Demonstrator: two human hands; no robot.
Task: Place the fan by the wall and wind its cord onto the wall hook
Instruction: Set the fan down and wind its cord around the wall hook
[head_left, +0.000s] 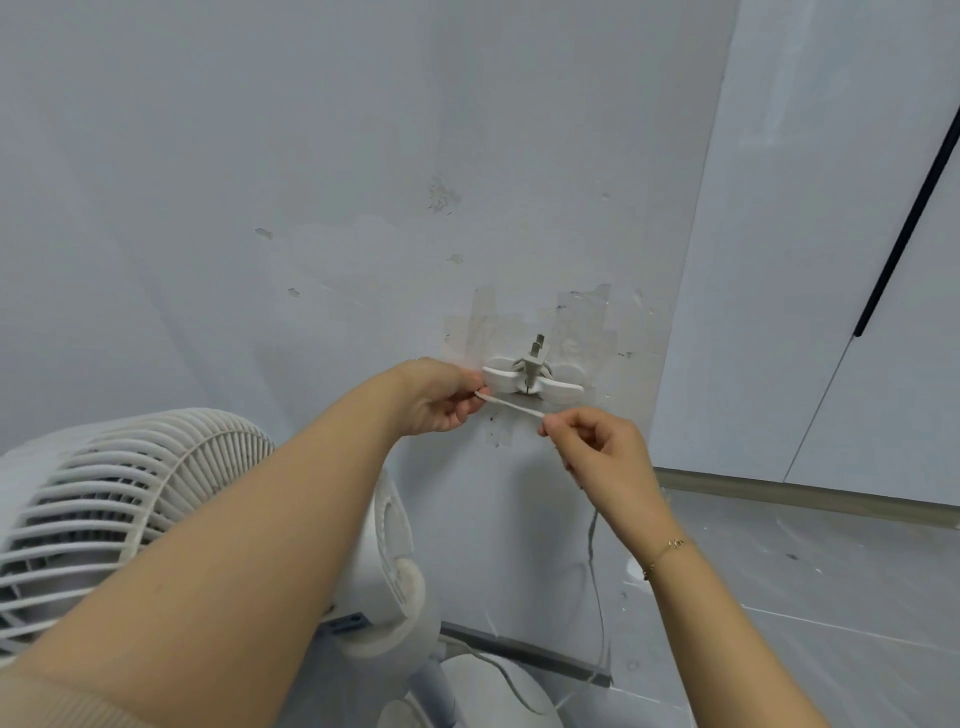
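Note:
A white wall hook (558, 385) with two flat wings is stuck to the grey wall, and the cord's plug (535, 358) sits upright at its middle, prongs up. A short stretch of the white cord (511, 407) runs taut just below the hook between my two hands. My left hand (439, 397) pinches one end beside the hook's left wing. My right hand (597, 444) pinches the other end lower right. More cord (595, 561) hangs down the wall to the floor. The white fan (130, 499) stands at lower left by the wall, partly hidden behind my left forearm.
The fan's round base (467, 691) rests on the floor under my arms. A grey skirting strip (524, 652) runs along the wall's foot. To the right is a white cabinet door (831, 260) with a black handle strip (904, 228). Old tape marks surround the hook.

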